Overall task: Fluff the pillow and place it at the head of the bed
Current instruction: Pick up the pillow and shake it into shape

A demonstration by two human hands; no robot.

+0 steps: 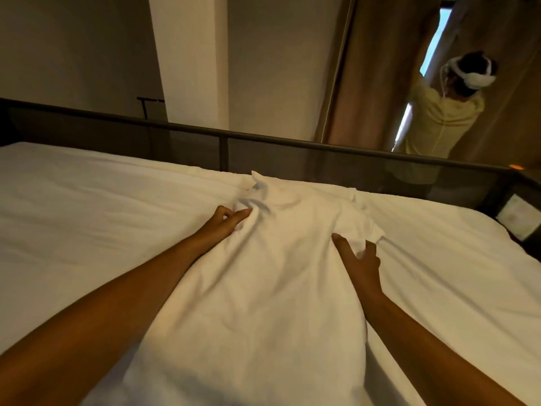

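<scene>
A white pillow [263, 276] lies lengthwise on the white bed sheet [87, 206], its far end crumpled close to the dark headboard rail [222, 136]. My left hand [227, 221] presses against the pillow's left edge near the far end, fingers pinching a fold of the cover. My right hand [358, 260] rests on the pillow's right edge with fingers spread, a bit of fabric caught between them. Both forearms stretch along the pillow's sides.
A dark metal-framed headboard runs across the far side of the bed. Behind it stand a pale wall and brown curtains [366, 83]. Another person [439, 112] in a yellow top stands at the curtains, top right. A small bedside stand [518, 218] sits at the right.
</scene>
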